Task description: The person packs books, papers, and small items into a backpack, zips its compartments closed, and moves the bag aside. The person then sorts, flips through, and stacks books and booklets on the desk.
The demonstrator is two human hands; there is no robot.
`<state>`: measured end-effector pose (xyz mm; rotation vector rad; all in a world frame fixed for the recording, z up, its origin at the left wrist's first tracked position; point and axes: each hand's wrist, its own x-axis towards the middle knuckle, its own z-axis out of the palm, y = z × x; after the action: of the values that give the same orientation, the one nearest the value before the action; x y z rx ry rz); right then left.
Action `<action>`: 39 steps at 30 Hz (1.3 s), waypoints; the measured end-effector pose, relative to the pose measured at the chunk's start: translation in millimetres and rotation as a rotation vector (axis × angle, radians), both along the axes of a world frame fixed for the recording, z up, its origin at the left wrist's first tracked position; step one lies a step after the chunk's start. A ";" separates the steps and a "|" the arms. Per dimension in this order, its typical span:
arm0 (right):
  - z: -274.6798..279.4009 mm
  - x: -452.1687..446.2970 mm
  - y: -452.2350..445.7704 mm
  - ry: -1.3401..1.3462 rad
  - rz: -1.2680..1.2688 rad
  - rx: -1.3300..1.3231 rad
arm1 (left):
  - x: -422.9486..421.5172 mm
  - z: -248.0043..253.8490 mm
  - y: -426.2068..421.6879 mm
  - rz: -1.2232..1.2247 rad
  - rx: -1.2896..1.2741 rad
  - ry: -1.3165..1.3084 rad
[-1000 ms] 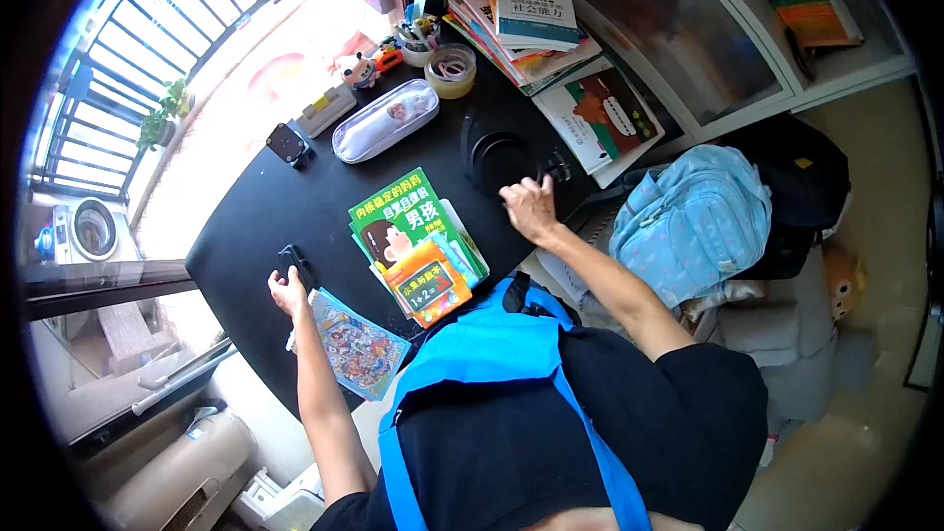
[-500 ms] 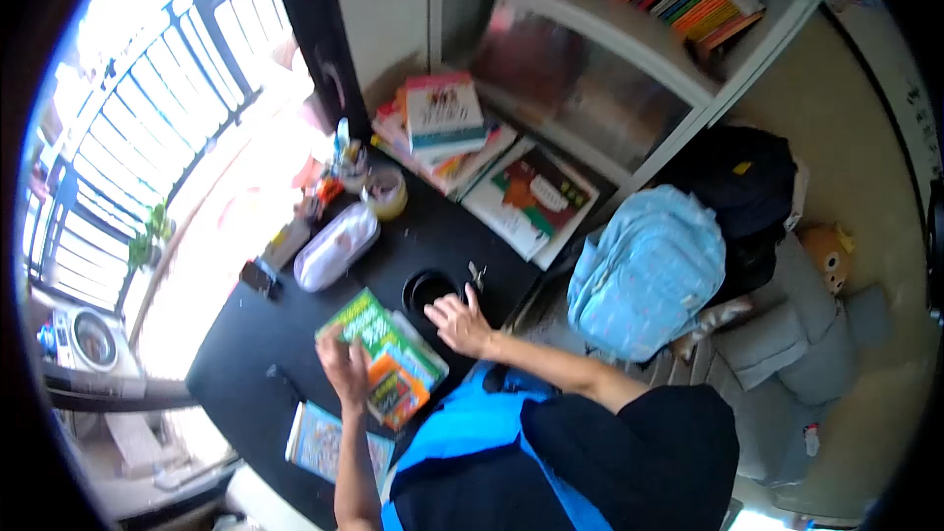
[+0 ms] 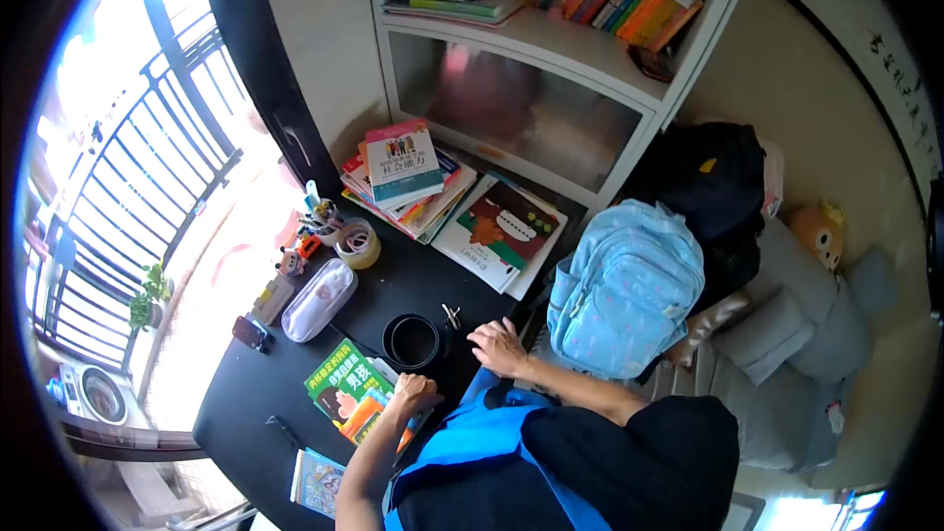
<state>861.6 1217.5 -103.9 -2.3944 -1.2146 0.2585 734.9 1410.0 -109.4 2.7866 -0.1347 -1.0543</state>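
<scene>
My left hand (image 3: 415, 393) is over the right end of a small stack of books, its fingers curled together; what they hold, if anything, is hidden. In that stack are a green book (image 3: 339, 374) with Chinese lettering and an orange book (image 3: 362, 419), partly covered by my wrist. My right hand (image 3: 500, 347) rests at the table's edge with its fingers stretched out, holding nothing. Between the hands and slightly beyond them stands a round black cup (image 3: 411, 341). A small metal item (image 3: 451, 316), perhaps keys or a clip, lies beside the cup.
On the black table (image 3: 241, 403) are a pale pencil case (image 3: 320, 300), a tape roll (image 3: 358, 244), a pen holder (image 3: 322, 218), piled books (image 3: 403, 162) and a light-blue booklet (image 3: 317, 482). A blue backpack (image 3: 629, 285) sits right of the table, below a bookcase (image 3: 590, 49).
My left hand has moved right and lowered to the books' right end. My right hand has drawn away from the black cup to the table edge. The camera view has shifted.
</scene>
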 end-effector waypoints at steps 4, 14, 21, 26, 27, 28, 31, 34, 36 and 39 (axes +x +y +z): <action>1.0 8.2 -8.3 -0.130 0.003 -0.077 | -8.0 -9.8 1.1 -0.008 0.009 -0.071; -10.8 44.5 -8.9 -0.033 -0.049 0.135 | -46.1 -2.4 3.2 -0.127 -0.056 0.054; -3.4 124.3 27.0 0.013 -0.067 0.382 | -19.3 37.7 3.1 0.279 -0.433 -0.170; 1.5 202.4 60.7 0.124 -0.178 0.427 | 22.9 53.6 22.4 0.520 -0.737 -0.494; 7.8 210.3 65.2 0.204 -0.210 0.469 | 29.4 43.7 30.8 0.522 -0.710 -0.547; -5.4 220.6 68.5 0.163 -0.228 0.569 | 37.0 48.6 34.4 0.589 -0.731 -0.585; -2.4 231.7 57.4 -0.046 -0.171 0.352 | 43.0 21.0 39.4 0.762 -0.614 -0.804; -1.4 218.1 28.8 -0.028 -0.197 -0.113 | 55.9 22.8 35.6 0.860 -0.419 -0.850; -32.1 215.8 10.2 -0.058 -0.160 -0.307 | 72.0 45.6 24.8 0.804 -0.284 -0.994; -19.7 200.9 4.7 0.085 -0.131 -0.522 | 88.4 38.4 15.9 0.830 -0.313 -1.020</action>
<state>1062.5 1222.2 -123.6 -2.8509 -1.0398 0.7021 823.3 1425.9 -71.0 2.3726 0.6174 0.5328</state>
